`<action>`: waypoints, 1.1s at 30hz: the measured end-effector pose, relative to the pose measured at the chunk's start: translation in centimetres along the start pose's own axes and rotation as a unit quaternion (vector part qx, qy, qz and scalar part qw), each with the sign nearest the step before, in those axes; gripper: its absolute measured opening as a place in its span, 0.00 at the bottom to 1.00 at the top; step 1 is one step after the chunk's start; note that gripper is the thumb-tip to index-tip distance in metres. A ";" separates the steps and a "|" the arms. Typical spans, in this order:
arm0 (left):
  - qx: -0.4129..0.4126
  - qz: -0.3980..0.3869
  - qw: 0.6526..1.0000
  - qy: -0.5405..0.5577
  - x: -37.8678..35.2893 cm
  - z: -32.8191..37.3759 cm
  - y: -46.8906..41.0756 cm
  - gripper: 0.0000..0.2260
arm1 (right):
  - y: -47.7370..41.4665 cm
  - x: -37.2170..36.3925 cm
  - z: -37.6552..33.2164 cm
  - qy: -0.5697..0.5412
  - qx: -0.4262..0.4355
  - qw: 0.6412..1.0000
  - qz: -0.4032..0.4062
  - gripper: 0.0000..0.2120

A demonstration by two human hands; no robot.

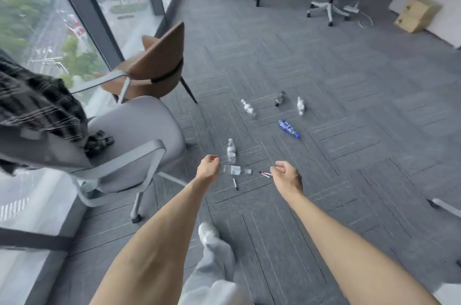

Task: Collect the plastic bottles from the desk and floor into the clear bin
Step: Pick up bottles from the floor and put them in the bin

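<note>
The fingers of the left hand (pixel 208 167) are seen loosely curled toward the palm, with nothing held and nothing touched. The fingers of the right hand (pixel 287 176) are likewise half curled, thumb near the forefinger, and are empty. Both hands are extended forward above the grey carpet (pixel 349 110), well apart from each other.

Between and just beyond the hands, two clear bottles are noted. One clear bottle with a white label (pixel 231 152) appears to stand upright, though motion blur makes this uncertain. A second clear bottle (pixel 235 170) is laid on its side just beside it, close below the left hand in the view. Three markers are recorded near these: a black-capped marker (pixel 235 183) and a pair of red-tipped markers (pixel 265 174) by the right hand.

Farther out, a blue bottle (pixel 288 128) is laid on its side. Beyond it, three more bottles are found in a loose row: a pale bottle at left (pixel 247 107), a dark bottle (pixel 280 98) and a pale bottle at right (pixel 300 105).

At left, a grey office chair (pixel 132 135) with a plaid garment (pixel 37 105) draped over it is observed, and a brown chair (pixel 154 62) behind it by the window (pixel 37 18).
</note>
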State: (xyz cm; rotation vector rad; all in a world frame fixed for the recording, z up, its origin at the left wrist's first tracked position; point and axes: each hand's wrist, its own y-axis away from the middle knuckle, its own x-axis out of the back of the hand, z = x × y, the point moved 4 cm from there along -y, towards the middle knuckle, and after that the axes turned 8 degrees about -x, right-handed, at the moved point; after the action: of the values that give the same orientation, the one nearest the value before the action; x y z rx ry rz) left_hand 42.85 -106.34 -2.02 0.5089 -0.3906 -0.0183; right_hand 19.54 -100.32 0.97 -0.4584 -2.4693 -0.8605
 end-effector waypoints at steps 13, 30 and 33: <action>0.074 -0.029 0.996 -0.047 -1.4 -0.1 -25.2 0.17 | -22.7 -12.1 -3.5 0.077 -0.120 0.988 -0.060 0.16; 0.154 -0.027 0.985 -0.077 -15.4 -23.3 -48.5 0.16 | -51.1 -33.6 14.0 0.180 -0.130 0.959 -0.177 0.22; 0.145 -0.015 0.986 -0.076 -17.5 -27.6 -51.6 0.15 | -55.6 -37.2 17.3 0.220 -0.092 0.958 -0.158 0.27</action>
State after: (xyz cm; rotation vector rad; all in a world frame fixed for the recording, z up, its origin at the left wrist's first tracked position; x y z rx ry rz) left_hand 40.89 -136.51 -55.07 0.8049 -0.5397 -0.0295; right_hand 19.38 -136.17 -58.15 0.0752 -2.0816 -1.1816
